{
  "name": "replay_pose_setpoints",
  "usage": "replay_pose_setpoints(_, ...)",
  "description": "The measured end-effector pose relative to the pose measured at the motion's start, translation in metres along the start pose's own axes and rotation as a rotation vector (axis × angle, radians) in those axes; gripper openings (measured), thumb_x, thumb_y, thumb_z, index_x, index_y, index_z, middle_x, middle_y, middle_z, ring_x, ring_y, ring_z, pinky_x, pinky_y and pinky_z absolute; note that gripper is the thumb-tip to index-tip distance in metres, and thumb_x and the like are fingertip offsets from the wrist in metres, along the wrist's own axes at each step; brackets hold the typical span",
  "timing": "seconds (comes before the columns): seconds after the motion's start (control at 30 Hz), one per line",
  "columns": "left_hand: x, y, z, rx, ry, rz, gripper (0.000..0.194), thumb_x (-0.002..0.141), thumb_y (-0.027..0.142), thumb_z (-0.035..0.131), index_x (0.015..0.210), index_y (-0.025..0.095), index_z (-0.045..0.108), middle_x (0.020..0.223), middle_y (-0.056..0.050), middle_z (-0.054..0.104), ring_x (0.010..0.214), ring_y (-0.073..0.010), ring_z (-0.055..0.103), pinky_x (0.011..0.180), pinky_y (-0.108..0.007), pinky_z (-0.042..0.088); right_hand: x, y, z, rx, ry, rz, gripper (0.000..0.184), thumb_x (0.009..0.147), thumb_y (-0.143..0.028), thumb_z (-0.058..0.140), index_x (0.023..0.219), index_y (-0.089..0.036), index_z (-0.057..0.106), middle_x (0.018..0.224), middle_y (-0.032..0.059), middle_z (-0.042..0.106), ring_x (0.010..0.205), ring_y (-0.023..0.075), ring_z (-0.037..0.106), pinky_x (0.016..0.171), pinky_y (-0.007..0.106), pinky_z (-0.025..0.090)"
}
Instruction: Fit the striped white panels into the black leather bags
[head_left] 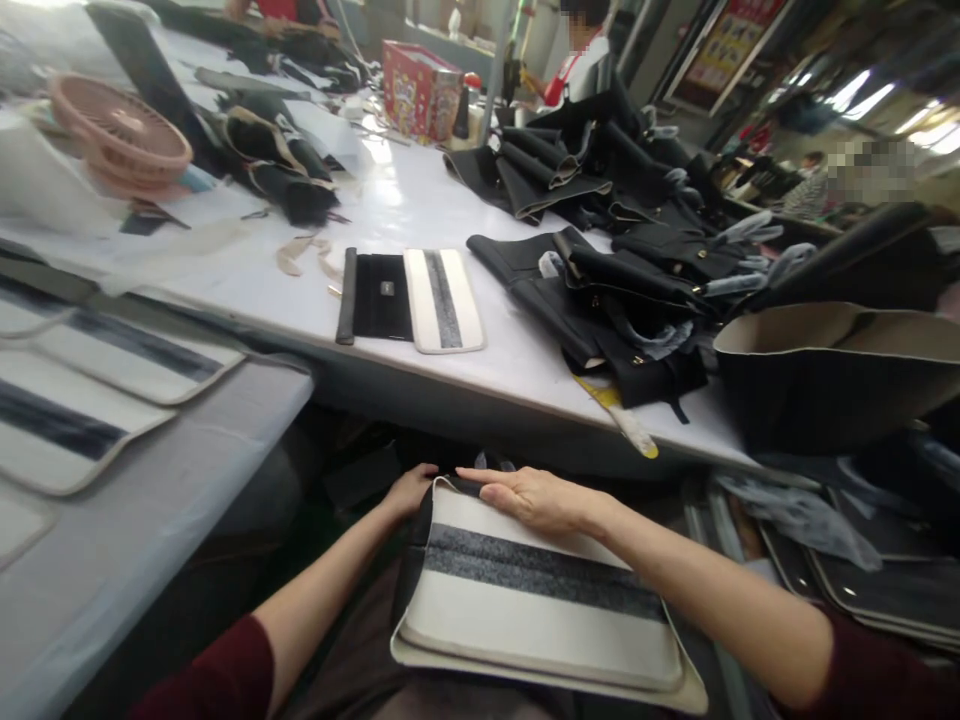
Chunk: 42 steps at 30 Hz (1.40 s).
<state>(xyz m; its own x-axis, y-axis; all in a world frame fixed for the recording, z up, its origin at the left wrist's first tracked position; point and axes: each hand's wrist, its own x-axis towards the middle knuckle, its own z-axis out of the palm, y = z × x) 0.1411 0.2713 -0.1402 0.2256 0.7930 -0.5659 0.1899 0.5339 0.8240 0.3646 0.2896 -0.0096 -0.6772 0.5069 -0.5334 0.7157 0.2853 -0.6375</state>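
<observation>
A cream panel [540,625] with a dark grey band rests over my lap, its layers stacked and its near edge loose. Black material shows along its left side and far edge; it looks like a bag piece. My left hand [411,492] is closed at the far left corner, its fingertips partly hidden. Over the far edge lies my right hand [536,500], index finger stretched along the black strip and thumb on the cream side; the other fingers are mostly hidden. Beyond, on the white table, sits a similar cream panel [469,300] beside a black piece [381,297] with a small label.
Black bag pieces [600,290] are heaped on the white table [300,310] to the right. Striped cream panels [67,425] cover a grey bench [202,480] at left. A pink basket [124,140] and a red box [421,90] stand farther back. People work beyond.
</observation>
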Motion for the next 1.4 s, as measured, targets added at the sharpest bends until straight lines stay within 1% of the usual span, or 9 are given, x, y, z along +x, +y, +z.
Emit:
replay_pose_setpoints(0.1, -0.005, 0.042, -0.014, 0.045, -0.084, 0.058, 0.046, 0.084, 0.057, 0.062, 0.101, 0.015, 0.070, 0.095, -0.004, 0.067, 0.080, -0.0180, 0.058, 0.070, -0.028, 0.043, -0.029, 0.023, -0.008, 0.110, -0.043, 0.042, 0.055, 0.099, -0.060, 0.034, 0.150, -0.039, 0.034, 0.142, 0.0012, 0.055, 0.124, 0.0280, 0.057, 0.105, 0.041, 0.041)
replay_pose_setpoints(0.27, -0.023, 0.113, -0.021, 0.258, -0.526, 0.083, 0.040, 0.077, 0.052, 0.073, 0.088, 0.014, 0.071, 0.077, -0.001, 0.064, 0.069, -0.0130, 0.051, 0.064, -0.023, 0.037, -0.070, 0.065, -0.026, 0.320, -0.164, 0.101, 0.055, 0.093, -0.058, 0.051, 0.144, -0.038, 0.045, 0.144, -0.0056, 0.052, 0.130, 0.0235, 0.052, 0.110, 0.031, 0.036)
replay_pose_setpoints(0.43, -0.013, 0.126, -0.020, 0.433, -0.657, 0.069, 0.037, 0.075, 0.049, 0.075, 0.085, 0.014, 0.065, 0.072, 0.002, 0.058, 0.064, -0.0113, 0.046, 0.056, -0.021, 0.032, -0.101, 0.106, -0.035, 0.543, -0.184, 0.156, 0.059, 0.086, -0.057, 0.064, 0.136, -0.027, 0.057, 0.137, -0.0023, 0.059, 0.130, 0.0219, 0.051, 0.110, 0.025, 0.035)
replay_pose_setpoints(0.6, -0.011, 0.130, -0.019, 0.500, -0.679, 0.006, 0.040, 0.076, 0.051, 0.072, 0.087, 0.015, 0.062, 0.071, 0.003, 0.054, 0.062, -0.0117, 0.046, 0.053, -0.021, 0.034, -0.123, 0.133, -0.028, 0.652, -0.156, 0.181, 0.073, 0.081, -0.061, 0.068, 0.137, -0.017, 0.055, 0.132, 0.0060, 0.062, 0.118, 0.0230, 0.060, 0.100, 0.026, 0.046)
replay_pose_setpoints(0.8, -0.014, 0.135, -0.012, 0.689, -0.614, 0.004, 0.035, 0.076, 0.048, 0.068, 0.091, 0.017, 0.066, 0.077, 0.000, 0.061, 0.066, -0.0158, 0.052, 0.054, -0.024, 0.041, -0.128, 0.141, -0.019, 0.652, -0.105, 0.193, 0.069, 0.081, -0.057, 0.069, 0.135, -0.016, 0.058, 0.121, 0.0046, 0.068, 0.109, 0.0223, 0.063, 0.095, 0.025, 0.047)
replay_pose_setpoints(1.0, -0.017, 0.137, -0.013, 0.763, -0.587, 0.028, 0.036, 0.077, 0.051, 0.065, 0.093, 0.019, 0.069, 0.081, 0.000, 0.065, 0.072, -0.0178, 0.056, 0.060, -0.024, 0.042, -0.123, 0.132, -0.015, 0.645, -0.055, 0.180, 0.064, 0.085, -0.057, 0.065, 0.136, -0.019, 0.058, 0.133, 0.0050, 0.062, 0.120, 0.0254, 0.058, 0.102, 0.028, 0.044)
replay_pose_setpoints(1.27, -0.016, 0.138, -0.009, 0.760, -0.605, 0.059, 0.040, 0.077, 0.055, 0.064, 0.088, 0.017, 0.067, 0.074, 0.000, 0.061, 0.068, -0.0171, 0.055, 0.058, -0.024, 0.040, -0.104, 0.110, -0.010, 0.507, 0.037, 0.193, 0.061, 0.085, -0.059, 0.061, 0.131, -0.019, 0.063, 0.126, 0.0034, 0.066, 0.114, 0.0265, 0.062, 0.096, 0.028, 0.048)
replay_pose_setpoints(1.33, -0.017, 0.141, -0.005, 0.824, -0.545, 0.106, 0.038, 0.077, 0.054, 0.064, 0.089, 0.018, 0.068, 0.075, 0.000, 0.063, 0.071, -0.0183, 0.056, 0.059, -0.025, 0.040, -0.093, 0.100, -0.011, 0.458, 0.057, 0.193, 0.056, 0.083, -0.058, 0.064, 0.127, -0.022, 0.066, 0.121, 0.0019, 0.069, 0.110, 0.0275, 0.064, 0.092, 0.029, 0.050)
replay_pose_setpoints(1.4, -0.024, 0.144, 0.001, 0.917, -0.427, 0.228, 0.034, 0.076, 0.050, 0.066, 0.094, 0.021, 0.068, 0.082, 0.000, 0.066, 0.075, -0.0197, 0.058, 0.062, -0.026, 0.041, -0.084, 0.087, -0.011, 0.398, 0.102, 0.191, 0.051, 0.081, -0.056, 0.068, 0.123, -0.026, 0.069, 0.116, 0.0010, 0.071, 0.109, 0.0288, 0.065, 0.092, 0.031, 0.050)
